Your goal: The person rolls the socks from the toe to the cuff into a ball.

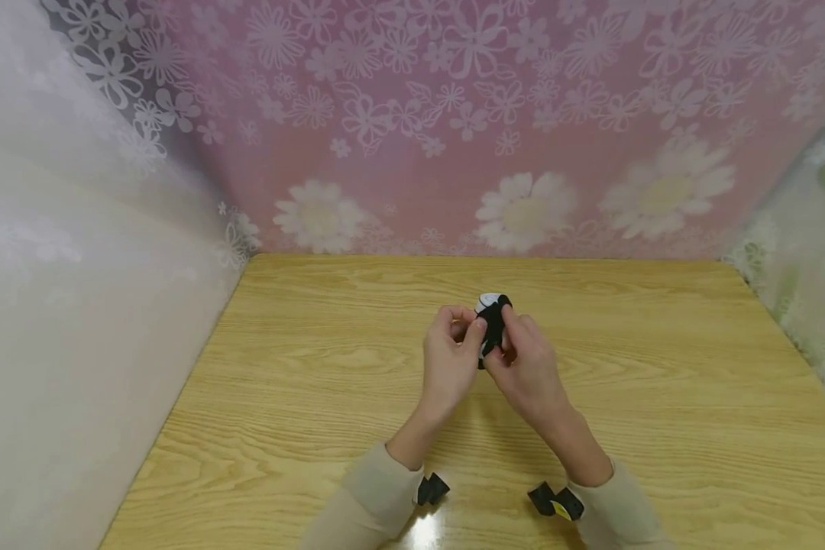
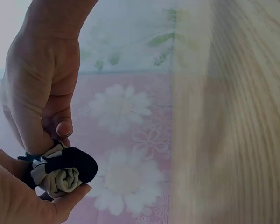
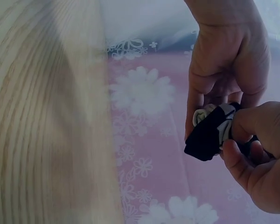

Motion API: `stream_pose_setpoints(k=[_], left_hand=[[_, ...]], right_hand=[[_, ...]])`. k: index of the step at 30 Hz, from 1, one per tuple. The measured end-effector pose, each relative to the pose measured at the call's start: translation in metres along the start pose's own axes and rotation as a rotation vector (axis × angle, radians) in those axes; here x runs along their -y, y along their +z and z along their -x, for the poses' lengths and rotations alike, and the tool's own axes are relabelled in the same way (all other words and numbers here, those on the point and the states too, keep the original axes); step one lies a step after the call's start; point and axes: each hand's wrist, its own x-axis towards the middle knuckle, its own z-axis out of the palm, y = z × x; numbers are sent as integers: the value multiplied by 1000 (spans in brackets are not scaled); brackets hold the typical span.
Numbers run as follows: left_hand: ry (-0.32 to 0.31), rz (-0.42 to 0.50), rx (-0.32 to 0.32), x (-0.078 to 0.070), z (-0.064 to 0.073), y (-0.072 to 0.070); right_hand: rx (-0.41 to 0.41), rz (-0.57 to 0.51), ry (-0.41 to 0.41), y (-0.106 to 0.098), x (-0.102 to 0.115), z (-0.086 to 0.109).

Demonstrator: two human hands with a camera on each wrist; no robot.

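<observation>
A black and white sock (image 1: pixel 493 325), rolled into a small bundle, is held above the table between both hands. My left hand (image 1: pixel 450 359) pinches its left side, thumb on the black cloth. On the other side my right hand (image 1: pixel 531 370) grips it with thumb and fingers. In the left wrist view the end of the rolled sock (image 2: pixel 64 179) shows a pale spiral with a black band folded over it. The right wrist view shows the black part of the sock (image 3: pixel 205 140) hanging past the fingers. Some fingertips are hidden behind the cloth.
A wood-grain table (image 1: pixel 302 397) lies below the hands. A pink flowered cloth (image 1: pixel 412 153) stands behind it, with a pale wall covering (image 1: pixel 96 305) at the left and another (image 1: pixel 811 252) at the right. Small black devices (image 1: pixel 433 489) sit at both wrists.
</observation>
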Motion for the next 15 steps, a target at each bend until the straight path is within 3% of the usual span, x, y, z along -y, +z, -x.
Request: stream_pose_setpoints(k=[11,15], left_hand=[[84,-356,112,-4,-2,-6],[84,-373,132,-6,-1,-9]], right_hand=[[12,-64,112,3,-5,2],[6,-70,118,4,-6,1]])
